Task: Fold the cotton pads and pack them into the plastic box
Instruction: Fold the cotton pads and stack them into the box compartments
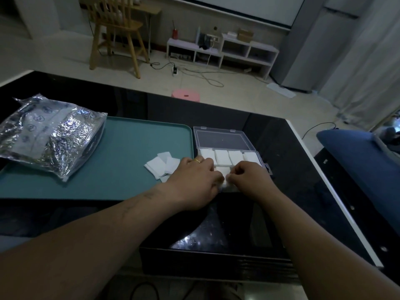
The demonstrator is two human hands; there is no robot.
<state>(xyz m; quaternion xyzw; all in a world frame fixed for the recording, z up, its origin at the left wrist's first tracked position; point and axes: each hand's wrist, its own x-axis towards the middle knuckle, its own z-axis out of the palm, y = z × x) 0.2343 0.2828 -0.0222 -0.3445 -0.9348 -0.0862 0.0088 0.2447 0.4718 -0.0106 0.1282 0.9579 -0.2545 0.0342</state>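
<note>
Observed from beside the table, left to right.

1. Crinkled silver-and-clear plastic bag (49,135): one, lying on the left end of the tray and overhanging its edge.
2. Teal rectangular tray (121,148): one, flat on the glossy black table (281,148).
3. Loose white cotton pads (162,167): a small overlapping heap at the tray's right end. At least four can be made out; the exact number cannot be told.
4. Left hand (194,180): one gold ring (197,160) on a finger. It reaches across the tray's right edge to the box, fingers curled inward.
5. Clear plastic box (218,138): one, just beside the tray on the table, lid laid open at the far side. The back row holds four folded white pads (221,156), one per compartment, side by side. One more folded pad (223,169) shows in the front row between the hands; the rest of that row is hidden by them.
6. Held white pad (226,180): one, pinched between the fingertips of both hands over the front row.
7. Right hand (249,178): fingers curled tight, pinching the same pad from the right.

On the floor beyond: one wooden chair (116,29), one pink round stool (186,95), one low white shelf unit (223,48).
</note>
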